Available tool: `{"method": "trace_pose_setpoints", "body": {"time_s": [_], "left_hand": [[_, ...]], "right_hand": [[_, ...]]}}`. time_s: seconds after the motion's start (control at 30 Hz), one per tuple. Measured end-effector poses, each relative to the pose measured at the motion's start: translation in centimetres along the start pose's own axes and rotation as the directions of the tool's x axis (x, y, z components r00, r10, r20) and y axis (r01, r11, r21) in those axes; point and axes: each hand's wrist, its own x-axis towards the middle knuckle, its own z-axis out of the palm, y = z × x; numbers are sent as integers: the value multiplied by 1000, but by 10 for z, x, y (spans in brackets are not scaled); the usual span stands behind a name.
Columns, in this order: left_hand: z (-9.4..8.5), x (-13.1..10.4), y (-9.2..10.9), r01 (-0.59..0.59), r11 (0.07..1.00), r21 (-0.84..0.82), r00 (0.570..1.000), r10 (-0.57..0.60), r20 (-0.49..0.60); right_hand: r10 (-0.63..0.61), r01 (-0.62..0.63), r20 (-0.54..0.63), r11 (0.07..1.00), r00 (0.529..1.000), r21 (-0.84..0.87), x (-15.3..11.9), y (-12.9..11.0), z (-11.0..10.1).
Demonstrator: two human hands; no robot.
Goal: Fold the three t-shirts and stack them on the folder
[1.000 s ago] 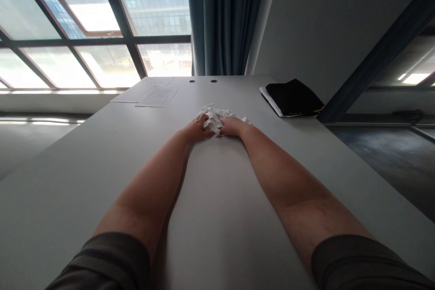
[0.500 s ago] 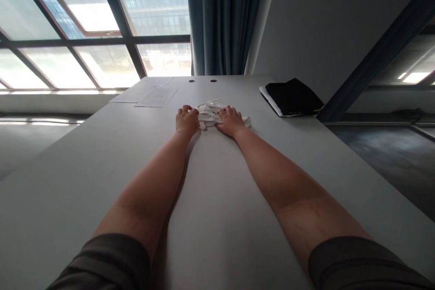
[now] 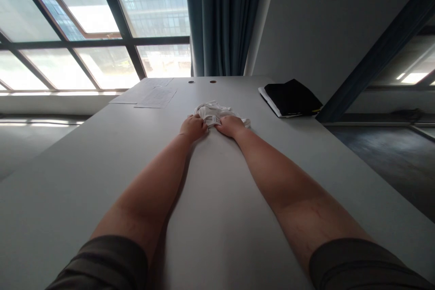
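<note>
Your left hand [image 3: 194, 127], right hand [image 3: 231, 125] apparently pinch near edge of white cloth [image 3: 215, 108], grip partly hidden; ease folds out gently, tension even.

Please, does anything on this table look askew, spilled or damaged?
I see no spill or damage. The black folder on the right looks untidy: askew, white sheets sticking out at its left side. The white cloth is merely crumpled.

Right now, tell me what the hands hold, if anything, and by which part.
The left hand and right hand touch the near edge of the crumpled white cloth, a stretch of it between them; whether either grips it cannot be told.
</note>
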Motion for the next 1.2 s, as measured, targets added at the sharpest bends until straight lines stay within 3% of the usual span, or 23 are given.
{"method": "trace_pose_setpoints", "body": {"time_s": [0.13,0.33,0.63,0.87,0.93,1.07,1.2], "left_hand": [[-2,0,5,3,999,50,1000,-4,24],[-13,-3,17,172,983,69,984,-175,40],[-12,-2,15,240,971,6,970,-240,34],[-8,-6,16,231,973,-26,966,-233,-110],[-3,-7,16,289,956,-51,954,-292,-64],[6,-6,14,372,924,-92,924,-359,133],[9,-5,11,369,925,-94,921,-351,168]], "right_hand": [[-33,34,37,999,999,-29,-2,0,-5],[-28,28,31,999,999,-32,0,-3,-6],[18,-19,-46,999,999,-27,0,-14,-11],[-30,28,-146,1000,989,-11,0,-12,-2],[8,-8,-101,1000,995,-1,2,-10,5],[158,-163,97,986,983,41,8,-5,17],[181,-189,118,980,976,57,11,-1,21]]}}
